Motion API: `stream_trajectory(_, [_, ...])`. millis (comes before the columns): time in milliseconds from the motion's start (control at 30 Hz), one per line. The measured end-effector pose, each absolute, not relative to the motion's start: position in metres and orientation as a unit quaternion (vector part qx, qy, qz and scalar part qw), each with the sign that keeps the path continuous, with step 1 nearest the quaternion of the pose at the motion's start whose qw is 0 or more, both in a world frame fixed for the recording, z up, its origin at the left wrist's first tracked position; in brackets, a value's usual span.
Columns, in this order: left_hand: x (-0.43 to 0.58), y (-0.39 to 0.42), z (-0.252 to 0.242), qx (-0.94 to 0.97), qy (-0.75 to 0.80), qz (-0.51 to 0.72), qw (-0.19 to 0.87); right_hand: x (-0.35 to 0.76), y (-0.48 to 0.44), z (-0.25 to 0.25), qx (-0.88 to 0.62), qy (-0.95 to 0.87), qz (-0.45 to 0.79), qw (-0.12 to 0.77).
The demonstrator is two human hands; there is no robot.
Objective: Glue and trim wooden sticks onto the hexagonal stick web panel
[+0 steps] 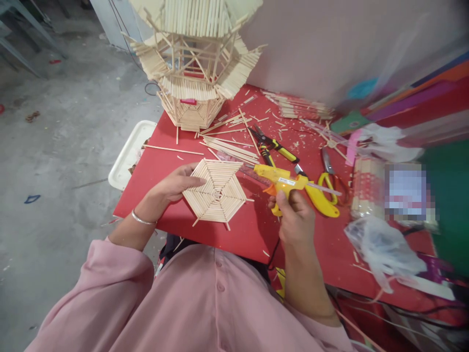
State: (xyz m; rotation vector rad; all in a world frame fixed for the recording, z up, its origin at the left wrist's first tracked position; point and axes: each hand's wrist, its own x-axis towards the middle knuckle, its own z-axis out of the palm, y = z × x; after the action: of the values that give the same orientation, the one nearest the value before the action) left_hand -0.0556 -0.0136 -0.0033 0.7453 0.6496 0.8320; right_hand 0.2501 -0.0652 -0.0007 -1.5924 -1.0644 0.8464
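Observation:
My left hand (180, 182) grips a hexagonal panel (220, 193) of thin wooden sticks by its left edge, thumb on top. The sticks run in rings around a small centre, and a few stick ends jut past the rim. In my right hand (296, 215) is a yellow hot glue gun (280, 180), my fingers wrapped round its handle near the orange trigger. Its nozzle points left, close to the panel's upper right edge; whether they touch I cannot tell. A clear glue stick (325, 188) pokes out of the gun's back.
A tiered stick pagoda (194, 83) stands at the back of the red table (234, 239). Loose sticks (230, 149), pliers (273, 146), red-and-yellow-handled scissors (330, 176) and a yellow-handled cutter (322, 198) lie beyond my hands. Bundled sticks (368, 183) and a plastic bag (383, 244) sit at right.

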Motion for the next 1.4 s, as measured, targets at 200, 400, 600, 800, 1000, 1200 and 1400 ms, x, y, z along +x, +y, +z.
stream_trajectory(200, [-0.055,-0.013,-0.005,0.347,0.322,0.388,0.79,0.245,-0.078,0.01,-0.692,-0.528,0.233,0.434])
stream_trajectory(400, [-0.053,-0.015,-0.002,0.345,0.33,0.388,0.788,0.209,-0.082,0.028,-0.616,-0.676,0.184,0.36])
stream_trajectory(600, [-0.053,-0.015,-0.002,0.351,0.325,0.395,0.784,0.209,-0.079,0.026,-0.6,-0.698,0.154,0.359])
stream_trajectory(800, [-0.053,-0.014,-0.003,0.359,0.325,0.396,0.78,0.217,-0.084,0.026,-0.616,-0.686,0.147,0.359])
stream_trajectory(1000, [-0.053,-0.015,-0.003,0.361,0.327,0.392,0.781,0.199,-0.084,0.027,-0.593,-0.705,0.174,0.348])
stream_trajectory(1200, [-0.053,-0.015,-0.004,0.359,0.323,0.382,0.788,0.202,-0.073,0.028,-0.626,-0.671,0.136,0.373])
stream_trajectory(1400, [-0.051,-0.016,0.0,0.355,0.328,0.392,0.783,0.197,-0.073,0.028,-0.624,-0.676,0.124,0.372])
